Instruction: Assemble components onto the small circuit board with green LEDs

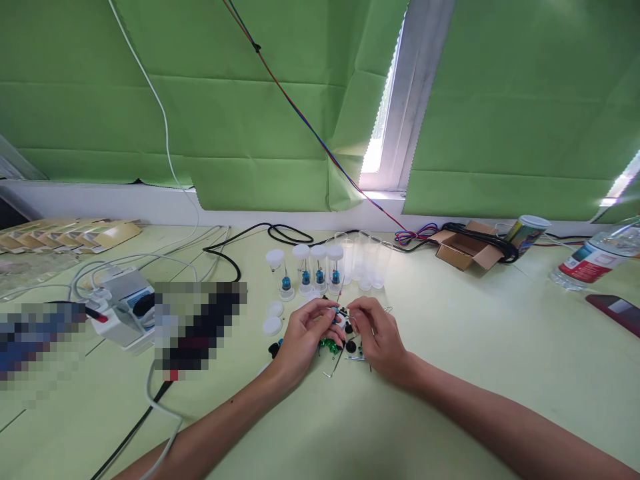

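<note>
Green blinds (270,120) covered most of the window across the top of the frame, above a pale table (475,373). On my feed, the two hands met near the lower centre, close together but not clasped. The left hand (307,330) was closed around a small blue piece (335,312) with a thin rod standing up from it. The right hand (379,337) had its fingertips drawn in beside that piece; I could not tell what, if anything, they pinched.

I judged this to be close fingertip work on the blue piece; the next move called for a steady left hold and a fine touch from the right.

Beneath and beside the hands lay green pieces (331,345), black round parts (351,347) and a bent metal key (329,375), crowding the spot. Just beyond stood capped tubes (305,279) with blue pieces inside, clear tubes (367,267) to their right, and loose white caps (273,325) to the left. A white cable (173,433) crossed the left forearm at lower left, which I thought might snag. Farther out, at right, were a cardboard box (457,253) and a bottle (595,263).
</note>
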Motion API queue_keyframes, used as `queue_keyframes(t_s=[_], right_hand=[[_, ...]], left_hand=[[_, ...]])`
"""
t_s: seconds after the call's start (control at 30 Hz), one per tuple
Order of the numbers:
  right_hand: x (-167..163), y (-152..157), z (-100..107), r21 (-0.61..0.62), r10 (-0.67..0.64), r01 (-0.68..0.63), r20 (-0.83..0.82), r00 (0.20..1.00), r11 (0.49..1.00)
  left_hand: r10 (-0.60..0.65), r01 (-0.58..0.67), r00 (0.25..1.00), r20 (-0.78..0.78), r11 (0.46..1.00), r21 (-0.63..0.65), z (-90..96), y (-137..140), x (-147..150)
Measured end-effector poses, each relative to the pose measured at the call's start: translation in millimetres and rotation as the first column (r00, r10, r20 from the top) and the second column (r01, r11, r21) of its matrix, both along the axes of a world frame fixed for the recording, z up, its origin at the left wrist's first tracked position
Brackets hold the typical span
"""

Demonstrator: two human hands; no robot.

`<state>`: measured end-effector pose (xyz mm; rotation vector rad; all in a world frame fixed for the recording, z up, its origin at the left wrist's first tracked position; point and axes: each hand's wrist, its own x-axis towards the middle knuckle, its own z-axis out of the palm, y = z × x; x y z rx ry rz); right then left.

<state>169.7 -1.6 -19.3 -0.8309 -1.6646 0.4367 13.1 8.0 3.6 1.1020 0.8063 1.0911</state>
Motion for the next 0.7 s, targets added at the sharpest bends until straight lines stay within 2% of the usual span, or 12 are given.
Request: queue_keyframes(t_s=[0.2, 0.7], right_hand=[[0.0, 0.3, -0.1, -0.005, 0.018, -0.018, -0.005, 1.000, 1.000], [-0.2, -0.1, 1.0, 0.073, -0.017, 0.011, 0.070, 0.997, 0.997]], left_hand=[[0.000, 0.000, 1.000, -0.009, 1.000, 0.014, -0.9, -0.2, -0.2], [0.001, -0.001, 1.000, -0.023, 1.000, 0.014, -1.6, 0.2, -0.5]])
